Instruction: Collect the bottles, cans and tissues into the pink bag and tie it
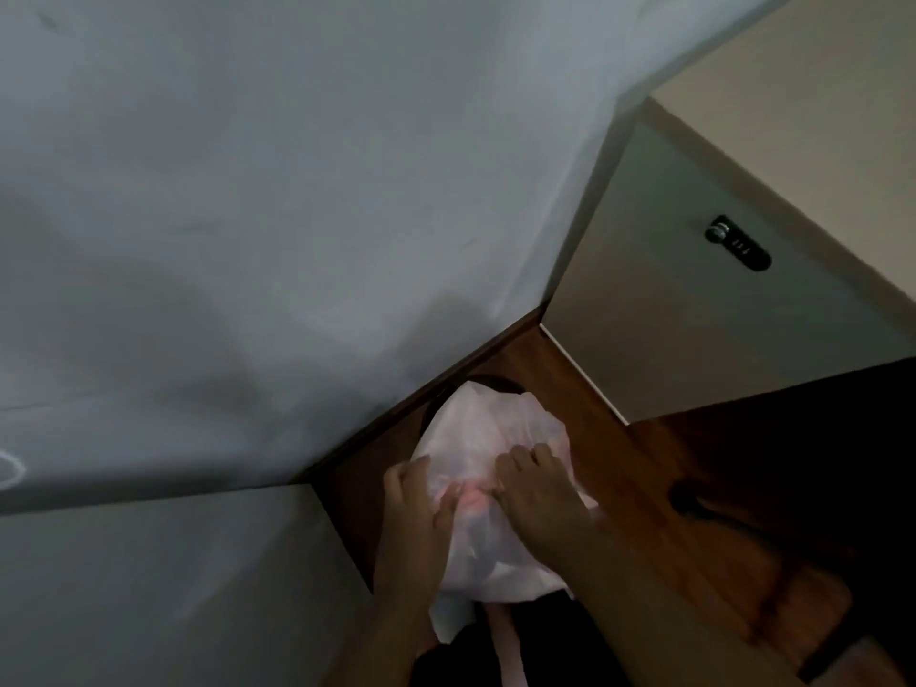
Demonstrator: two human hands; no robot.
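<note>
Both our hands press on the pink bag [488, 438], which sits on the wooden floor [619, 468] near the wall corner. Our left hand [414, 508] and right hand [538, 493] pinch the gathered plastic with curled fingers.

Left hand [414, 503], right hand [538, 493] bare; forearms bare, no sleeves visible.
</note>
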